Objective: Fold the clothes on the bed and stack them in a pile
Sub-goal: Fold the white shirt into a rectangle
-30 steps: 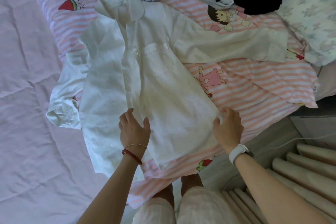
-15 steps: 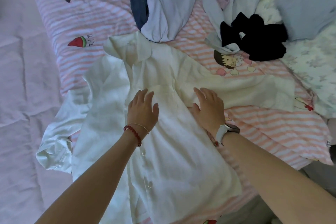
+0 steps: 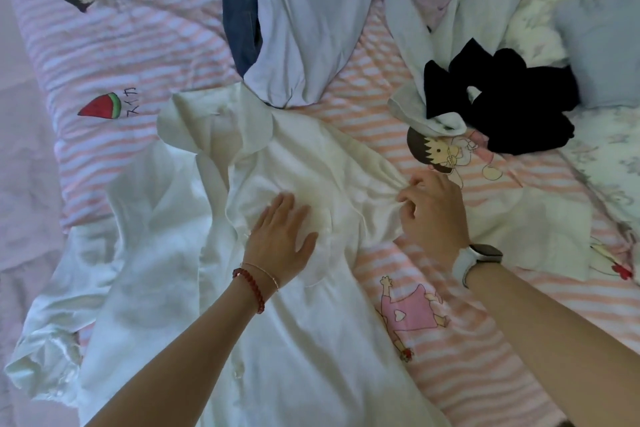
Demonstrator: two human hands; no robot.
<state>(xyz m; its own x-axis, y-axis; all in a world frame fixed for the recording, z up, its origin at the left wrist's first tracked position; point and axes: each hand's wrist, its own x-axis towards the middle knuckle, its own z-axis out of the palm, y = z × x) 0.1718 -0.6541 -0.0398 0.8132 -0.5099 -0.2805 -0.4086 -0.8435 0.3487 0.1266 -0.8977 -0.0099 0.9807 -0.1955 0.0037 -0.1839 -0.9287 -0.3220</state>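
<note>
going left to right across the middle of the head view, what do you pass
watermelon print → white shirt collar → left hand flat on the white shirt → right hand pinching its sleeve → black garment

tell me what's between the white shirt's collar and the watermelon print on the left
In the head view, only bare pink-striped blanket lies between the white shirt collar and the watermelon print; nothing rests there.

shirt on bed | left hand on shirt | clothes heap behind
</note>
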